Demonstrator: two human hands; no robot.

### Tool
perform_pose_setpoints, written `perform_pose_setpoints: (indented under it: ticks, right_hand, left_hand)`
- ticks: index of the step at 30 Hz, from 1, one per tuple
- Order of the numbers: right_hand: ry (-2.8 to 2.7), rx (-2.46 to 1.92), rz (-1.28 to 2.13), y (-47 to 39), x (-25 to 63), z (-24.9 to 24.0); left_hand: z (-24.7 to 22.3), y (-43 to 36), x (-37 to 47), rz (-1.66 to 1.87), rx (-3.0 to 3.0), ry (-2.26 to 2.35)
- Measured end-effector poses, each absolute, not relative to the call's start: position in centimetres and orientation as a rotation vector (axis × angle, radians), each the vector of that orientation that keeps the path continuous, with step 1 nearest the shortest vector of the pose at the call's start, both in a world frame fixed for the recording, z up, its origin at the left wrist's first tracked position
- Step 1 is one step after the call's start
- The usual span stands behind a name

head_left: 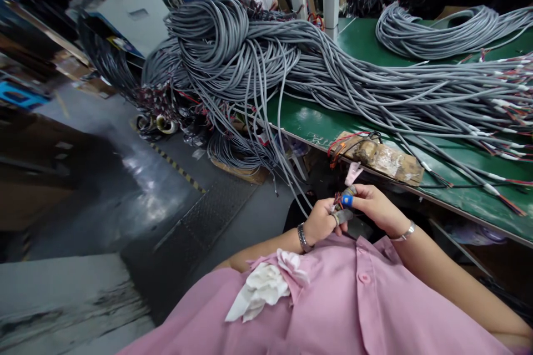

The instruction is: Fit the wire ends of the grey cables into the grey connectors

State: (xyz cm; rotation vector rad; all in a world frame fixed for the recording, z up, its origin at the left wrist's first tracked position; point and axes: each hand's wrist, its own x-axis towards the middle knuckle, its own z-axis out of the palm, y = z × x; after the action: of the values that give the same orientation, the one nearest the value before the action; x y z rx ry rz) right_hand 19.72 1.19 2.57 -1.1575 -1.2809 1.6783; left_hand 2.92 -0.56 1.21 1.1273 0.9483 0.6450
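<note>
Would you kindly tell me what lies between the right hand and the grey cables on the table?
In the head view, a taped brown block on the near edge of the green table.

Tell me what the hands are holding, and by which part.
The left hand and right hand hold a small bunch of thin reddish wires between them; the exact grip point along the wires is too small to tell.

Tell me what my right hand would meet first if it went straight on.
Your right hand would probably meet the wires by its fingertips first, then your left hand; depth is unclear there.
</note>
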Motion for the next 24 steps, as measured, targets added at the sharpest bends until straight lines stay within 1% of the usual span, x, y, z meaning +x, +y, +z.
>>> perform_pose_setpoints:
  ticks: [3, 5, 8, 12, 14, 17, 20, 24]
  right_hand:
    - [-1.323, -1.12, 1.69, 0.9, 19.7, 2.6]
    - [-1.299, -1.117, 1.667, 0.8, 20.1, 2.4]
    - [-1.16, -1.147, 1.692, 0.9, 21.3, 1.3]
    - [-0.778, -1.123, 1.801, 1.5, 22.2, -0.3]
    - [-0.659, -1.098, 1.802, 2.1, 21.9, -0.3]
    - [-0.672, -1.048, 1.79, 3.0, 20.7, 0.5]
    - [-0.771, -1.054, 1.657, 3.4, 19.4, 1.3]
    - [-0.872, -1.182, 1.274, 3.3, 18.9, 1.0]
  left_hand:
    - [1.0, -0.4, 2.9, 0.558, 1.111, 0.941]
    - [1.0, -0.3, 2.9, 0.572, 1.059, 0.953]
    - [1.3, -0.2, 2.8, 0.693, 0.963, 0.984]
    - [1.8, -0.1, 2.8, 0.891, 0.855, 0.992]
    - [2.0, 0.0, 2.9, 0.955, 0.82, 0.974]
    - [2.4, 0.1, 3.4, 1.017, 0.792, 0.951]
    - [2.6, 0.4, 3.9, 1.038, 0.789, 0.951]
    - [2.7, 0.6, 4.3, 1.049, 0.799, 0.984]
